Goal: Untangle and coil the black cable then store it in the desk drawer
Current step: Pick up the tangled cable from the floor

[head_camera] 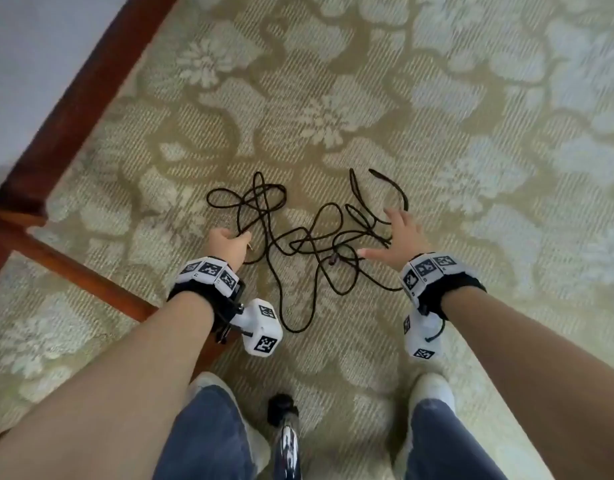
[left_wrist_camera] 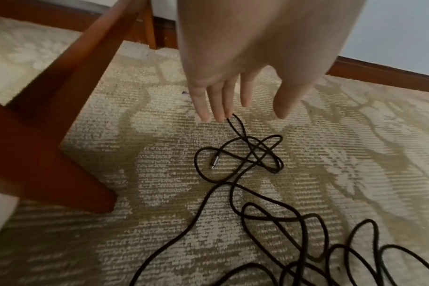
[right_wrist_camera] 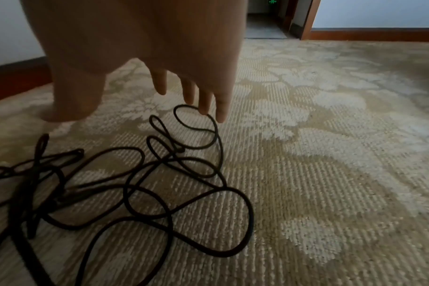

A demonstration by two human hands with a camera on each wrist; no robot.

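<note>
Black cable (head_camera: 309, 244) is laid tangled in loose loops on the patterned carpet (head_camera: 471, 133). Left hand (head_camera: 226, 244) is positioned at its 9 o'clock, right hand (head_camera: 399, 237) at 3 o'clock; fingers are extended and spread, with nothing gripped.

Black cable (head_camera: 298, 244); beige floral carpet (head_camera: 471, 168); reddish-brown wooden frame (head_camera: 73, 98).

A floral carpet (head_camera: 437, 98) in olive and pale tones is covering the floor under me. Reddish wooden furniture legs (head_camera: 73, 98) are standing on it at my left. A wooden skirting board (right_wrist_camera: 380, 34) is running along the wall beside a doorway (right_wrist_camera: 265, 21).
</note>
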